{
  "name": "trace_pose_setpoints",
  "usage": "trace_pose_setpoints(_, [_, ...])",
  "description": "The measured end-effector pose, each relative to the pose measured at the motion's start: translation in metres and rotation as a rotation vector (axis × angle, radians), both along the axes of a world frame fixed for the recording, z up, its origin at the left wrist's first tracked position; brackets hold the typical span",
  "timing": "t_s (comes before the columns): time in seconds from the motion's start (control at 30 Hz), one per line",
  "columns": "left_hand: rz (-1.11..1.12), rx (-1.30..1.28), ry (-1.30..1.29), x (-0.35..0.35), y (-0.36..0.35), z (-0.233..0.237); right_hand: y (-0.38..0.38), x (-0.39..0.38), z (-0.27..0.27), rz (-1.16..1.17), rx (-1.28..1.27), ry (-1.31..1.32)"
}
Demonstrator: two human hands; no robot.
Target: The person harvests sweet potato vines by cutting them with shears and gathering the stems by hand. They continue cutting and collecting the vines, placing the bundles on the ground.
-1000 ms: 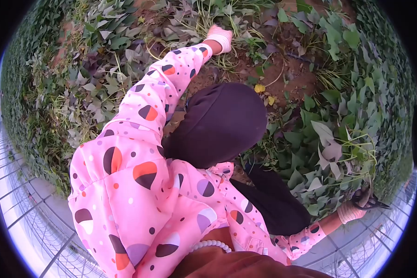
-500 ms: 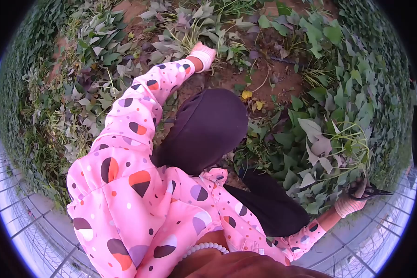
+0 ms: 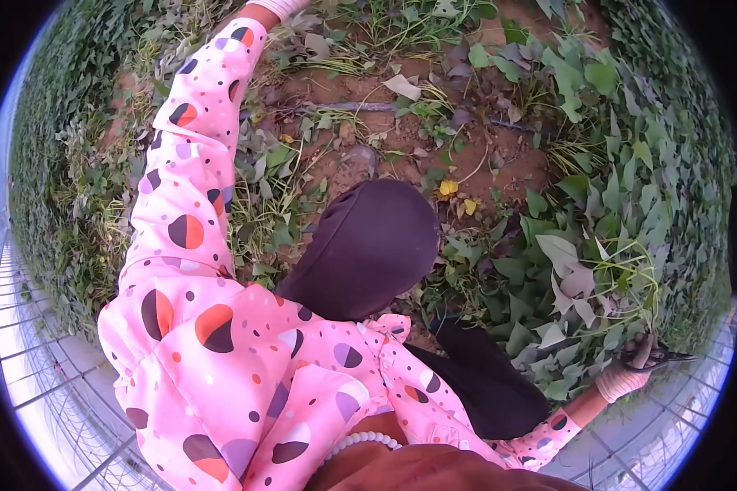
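Fingers of right hand (image 3: pixel 628 375) clamp shears (image 3: pixel 662 357) | left hand off-frame | red soil (image 3: pixel 499 155), leafy vines (image 3: pixel 606 188)

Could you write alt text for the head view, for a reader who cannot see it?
A person in a pink spotted jacket and dark head cover bends over leafy vines on red soil. The gloved right hand grips dark shears; the left arm stretches to the top edge, where the left hand is mostly cut off.

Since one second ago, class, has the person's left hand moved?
Yes. The left hand has reached forward, away from the yellow leaf on the soil, up to the picture's top edge.
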State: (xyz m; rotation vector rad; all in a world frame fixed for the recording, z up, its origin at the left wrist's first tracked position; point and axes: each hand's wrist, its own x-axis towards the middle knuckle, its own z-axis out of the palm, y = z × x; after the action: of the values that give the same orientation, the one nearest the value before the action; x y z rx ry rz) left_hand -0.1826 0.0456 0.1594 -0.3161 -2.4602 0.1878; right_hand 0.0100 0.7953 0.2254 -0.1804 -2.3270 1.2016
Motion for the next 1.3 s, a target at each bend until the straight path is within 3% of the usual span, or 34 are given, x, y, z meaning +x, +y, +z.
trace_pose_setpoints(0.07, [0.19, -0.058, -0.346, 0.014, 0.012, -0.042, 0.011, 0.002, 0.0, 0.007, 0.032, -0.019])
trace_pose_setpoints(0.1, [0.434, -0.142, -0.635, 0.006, 0.013, -0.08, 0.018, 0.004, -0.002, 0.011, 0.06, -0.045])
trace_pose_setpoints(0.13, [0.323, -0.163, -0.59, 0.028, 0.021, -0.105, 0.023, 0.003, -0.002, 0.009, 0.076, -0.055])
trace_pose_setpoints(0.17, [0.359, -0.07, -0.717, 0.052, 0.035, -0.125, 0.028, 0.002, -0.002, 0.007, 0.091, -0.065])
trace_pose_setpoints(0.23, [0.369, 0.064, -0.91, 0.095, 0.021, -0.247, 0.031, 0.005, -0.002, 0.049, -0.009, -0.083])
trace_pose_setpoints(0.27, [0.424, 0.131, -1.21, 0.113, 0.021, -0.288, 0.028, 0.004, -0.003, 0.042, -0.005, -0.072])
trace_pose_setpoints(0.3, [0.477, 0.127, -1.167, 0.129, 0.044, -0.259, 0.023, 0.003, -0.005, 0.028, 0.111, -0.03])
trace_pose_setpoints(0.33, [0.457, 0.134, -0.977, 0.137, 0.042, -0.268, 0.023, 0.002, -0.002, 0.02, 0.236, 0.009])
trace_pose_setpoints(0.4, [0.54, 0.141, -0.817, 0.139, 0.045, -0.258, 0.003, 0.001, 0.014, -0.203, -0.222, -0.139])
trace_pose_setpoints(0.5, [0.705, 0.248, -0.583, 0.151, 0.024, -0.232, 0.001, 0.001, 0.004, -0.058, -0.031, -0.024])
trace_pose_setpoints(0.6, [0.996, 0.312, -0.804, 0.178, 0.011, -0.232, 0.0, 0.001, -0.001, 0.057, 0.254, 0.103])
trace_pose_setpoints(0.67, [1.03, 0.355, -1.013, 0.199, 0.012, -0.245, -0.004, 0.001, -0.001, -0.034, 0.178, -0.01])
trace_pose_setpoints(0.7, [1.043, 0.338, -1.121, 0.204, 0.016, -0.247, -0.022, -0.004, 0.011, -0.161, -0.082, -0.149])
trace_pose_setpoints(0.8, [0.907, 0.182, -1.348, 0.191, 0.021, -0.245, -0.023, -0.009, 0.002, -0.026, -0.027, -0.13])
trace_pose_setpoints(0.87, [0.721, 0.083, -1.487, 0.184, 0.02, -0.23, -0.057, -0.013, 0.008, -0.077, -0.121, -0.204])
trace_pose_setpoints(0.97, [0.532, -0.21, -1.503, 0.169, 0.029, -0.154, -0.095, -0.019, -0.002, -0.02, -0.229, -0.313])
trace_pose_setpoints(1.0, [0.531, -0.164, -1.614, 0.155, 0.026, -0.13, -0.109, -0.023, -0.005, 0.089, -0.171, -0.356])
trace_pose_setpoints(1.07, [0.584, -0.174, -1.695, 0.132, 0.038, -0.074, -0.155, -0.03, -0.009, 0.219, -0.293, -0.509])
trace_pose_setpoints(1.13, [0.461, -0.072, -1.466, 0.116, 0.062, -0.028, -0.184, -0.044, -0.031, 0.44, -0.122, -0.601])
trace_pose_setpoints(1.17, [0.284, 0.263, -1.37, 0.116, 0.086, 0.002, -0.21, -0.049, -0.036, 0.502, -0.228, -0.705])
trace_pose_setpoints(1.2, [-0.186, 0.565, -1.126, 0.115, 0.092, -0.012, -0.24, -0.054, -0.041, 0.564, -0.334, -0.809])
trace_pose_setpoints(1.23, [-0.499, 0.821, -1.056, 0.109, 0.114, -0.019, -0.267, -0.06, -0.053, 0.62, -0.408, -0.82])
trace_pose_setpoints(1.3, [-0.704, 1.07, -1.196, 0.11, 0.162, -0.031, -0.318, -0.072, -0.083, 0.725, -0.517, -0.831])
